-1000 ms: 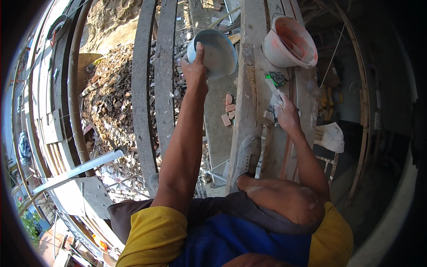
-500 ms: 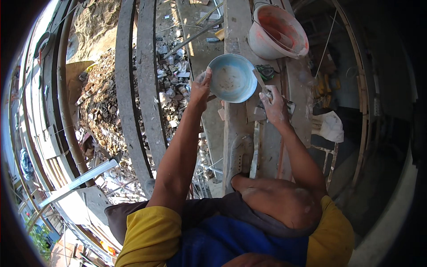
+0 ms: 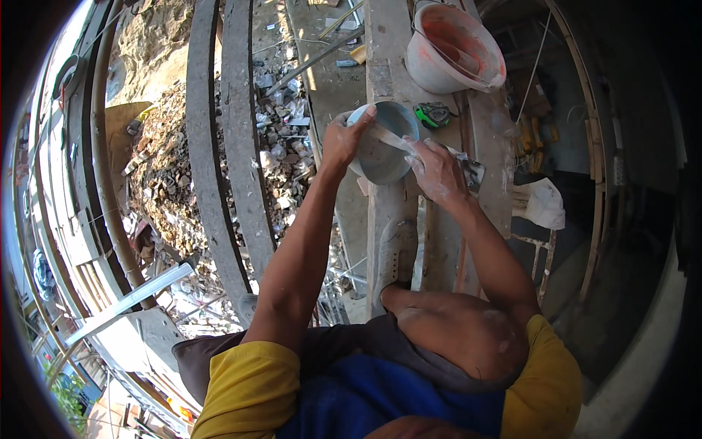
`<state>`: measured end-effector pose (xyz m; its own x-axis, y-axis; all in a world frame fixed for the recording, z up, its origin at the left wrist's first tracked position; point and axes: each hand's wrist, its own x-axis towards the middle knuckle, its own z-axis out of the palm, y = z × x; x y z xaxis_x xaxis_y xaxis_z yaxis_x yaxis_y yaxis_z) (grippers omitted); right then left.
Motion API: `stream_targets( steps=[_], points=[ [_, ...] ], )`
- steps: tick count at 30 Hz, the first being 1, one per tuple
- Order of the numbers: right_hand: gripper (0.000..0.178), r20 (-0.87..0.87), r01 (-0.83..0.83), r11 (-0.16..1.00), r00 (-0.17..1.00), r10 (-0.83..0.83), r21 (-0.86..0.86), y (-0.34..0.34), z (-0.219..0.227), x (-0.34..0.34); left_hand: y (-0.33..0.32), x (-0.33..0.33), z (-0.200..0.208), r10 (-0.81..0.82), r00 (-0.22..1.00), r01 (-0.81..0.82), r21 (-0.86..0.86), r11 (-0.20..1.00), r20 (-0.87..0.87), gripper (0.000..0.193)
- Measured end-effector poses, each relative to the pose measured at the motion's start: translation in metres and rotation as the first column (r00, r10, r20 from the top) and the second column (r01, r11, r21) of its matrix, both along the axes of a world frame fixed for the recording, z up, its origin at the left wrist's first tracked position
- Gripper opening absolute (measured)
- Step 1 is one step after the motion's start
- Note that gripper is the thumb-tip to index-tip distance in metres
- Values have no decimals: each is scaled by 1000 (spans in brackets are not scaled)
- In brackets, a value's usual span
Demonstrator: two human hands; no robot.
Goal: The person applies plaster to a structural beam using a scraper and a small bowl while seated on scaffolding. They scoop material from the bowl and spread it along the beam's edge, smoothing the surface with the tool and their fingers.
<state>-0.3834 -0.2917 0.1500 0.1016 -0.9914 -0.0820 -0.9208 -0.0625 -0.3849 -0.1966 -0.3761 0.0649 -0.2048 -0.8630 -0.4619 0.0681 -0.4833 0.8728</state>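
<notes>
My left hand (image 3: pixel 344 143) is closed on the left rim of a round light-blue bowl (image 3: pixel 387 168), thumb over the edge. The bowl is tilted, its inside partly in shadow and smeared with pale residue. My right hand (image 3: pixel 439 172), dusted white, grips a flat, narrow, pale scraper (image 3: pixel 391 137) that slants across the bowl's opening, its tip near my left thumb. A grey metal plate (image 3: pixel 474 174) shows just past my right hand; whether it belongs to the scraper I cannot tell. A green and black tape measure (image 3: pixel 433 115) lies right of the bowl.
A white bucket (image 3: pixel 446 62) with red-stained insides stands on the planks beyond the bowl. My shoe (image 3: pixel 395 252) rests on the plank (image 3: pixel 380 84). Loose beams (image 3: pixel 245 132) run along the left above rubble (image 3: pixel 175 164). A white cloth (image 3: pixel 541 205) hangs at right.
The bowl has tipped and dropped slightly toward me. My right hand has moved left, bringing the scraper from beside the rim across the opening. More of the tape measure shows.
</notes>
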Motion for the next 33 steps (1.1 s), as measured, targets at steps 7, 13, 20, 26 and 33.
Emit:
stream_targets(
  steps=[7,13,20,26,33],
  points=[
    [43,-160,-232,966,964,213,-114,-18,1,4,-9,-1,24,-16,965,72,-203,976,263,92],
    [37,-202,-51,998,978,43,-35,-22,-19,-28,-8,-7,30,-59,937,147,-237,960,345,94],
    [32,-18,-11,999,1000,10,-32,-21,-3,-17,-8,-3,23,-12,948,104,-276,956,317,93],
    [31,-26,-153,963,986,163,223,-17,-28,-46,-6,-8,34,3,951,80,-255,964,310,91],
    [28,44,-88,972,996,80,219,-9,-32,-44,-4,-10,31,22,953,64,-272,960,302,90]
  ],
)
